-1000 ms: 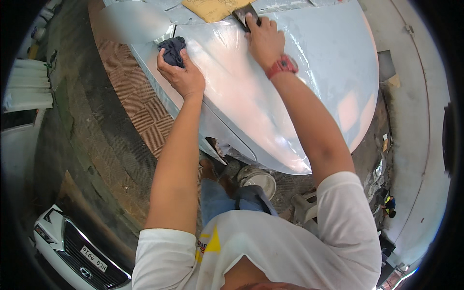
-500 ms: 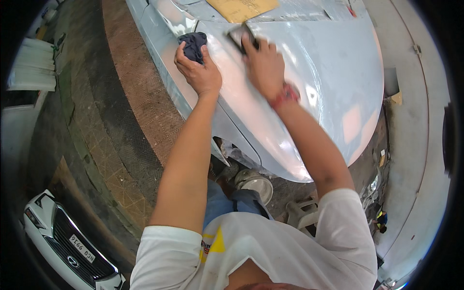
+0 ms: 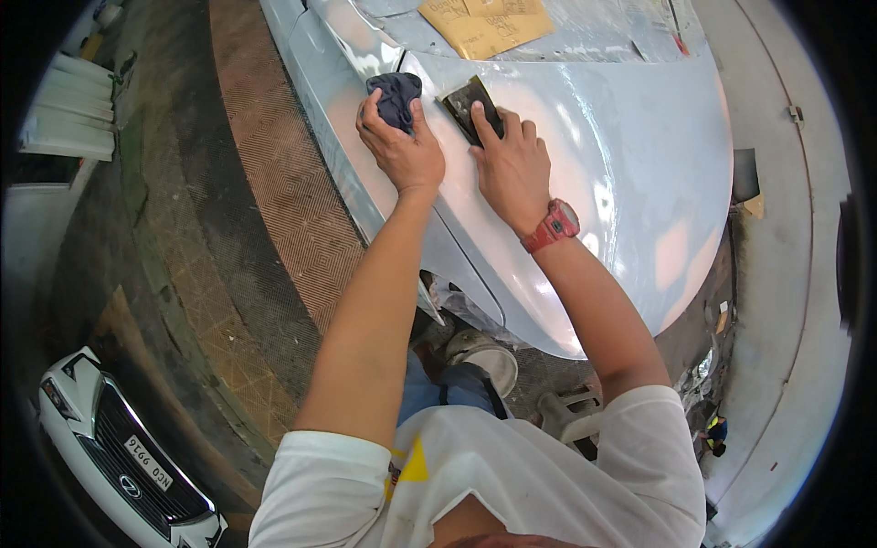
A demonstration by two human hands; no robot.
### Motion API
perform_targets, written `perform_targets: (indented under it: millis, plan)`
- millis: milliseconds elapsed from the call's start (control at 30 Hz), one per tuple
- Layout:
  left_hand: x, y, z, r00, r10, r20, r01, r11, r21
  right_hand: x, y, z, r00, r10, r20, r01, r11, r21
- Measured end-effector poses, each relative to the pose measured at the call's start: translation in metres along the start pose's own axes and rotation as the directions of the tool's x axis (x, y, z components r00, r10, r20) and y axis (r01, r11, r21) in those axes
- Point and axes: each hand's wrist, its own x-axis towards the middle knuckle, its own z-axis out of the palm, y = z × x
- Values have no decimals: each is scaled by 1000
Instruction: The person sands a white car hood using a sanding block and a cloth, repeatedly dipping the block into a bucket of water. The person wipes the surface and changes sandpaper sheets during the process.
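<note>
My left hand [image 3: 400, 151] is closed on a crumpled dark cloth [image 3: 395, 99], close to the seam along the left side of a pale grey car hood [image 3: 653, 137]. To its right, my right hand [image 3: 513, 169] grips a dark sanding block [image 3: 473, 108] wrapped in what looks like black sandpaper. The block lies against the hood, my index finger stretched along its top and the other fingers curled at its edge. Whitish, pinkish patches show on the painted panel beneath and beside both hands. A red watch sits on my right wrist.
Brown paper sheets [image 3: 489, 32] lie at the hood's far edge, by the film-covered windshield. A white bucket [image 3: 486, 365] and a grey plastic stool [image 3: 571, 416] stand below the hood's near edge. Another white car [image 3: 128, 457] is at lower left. A wall [image 3: 767, 301] runs along the right.
The sanding block and my right hand have moved nearer to me, and the motion blur on them is gone. The whole view has shifted slightly; my left hand still holds the cloth.
</note>
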Motion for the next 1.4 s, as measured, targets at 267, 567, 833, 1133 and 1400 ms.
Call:
perform_targets:
  millis: [267, 567, 833, 1133, 1400]
  plan:
    - [4, -9, 1, 1000, 21, 15, -21, 1000, 5, 44, -2, 10, 998, 60, -11, -60, 993, -98]
    - [-5, -3, 1, 995, 26, 91, -24, 999, -24, 90, -13, 5, 980, 185, -71, -190, 979, -73]
    - [39, -25, -67, 823, 2, 568, 92, 986, -138, -12, -32, -6, 954, 299, 25, -299, 954, -24]
    - [70, 1, -100, 563, -152, 813, 444, 885, -142, 34, -2, 20, 875, 457, -162, -455, 889, 51]
    - [71, 88, -106, 76, 356, 931, 197, 910, -364, -85, -87, -32, 536, 843, -44, 120, -25, 992]
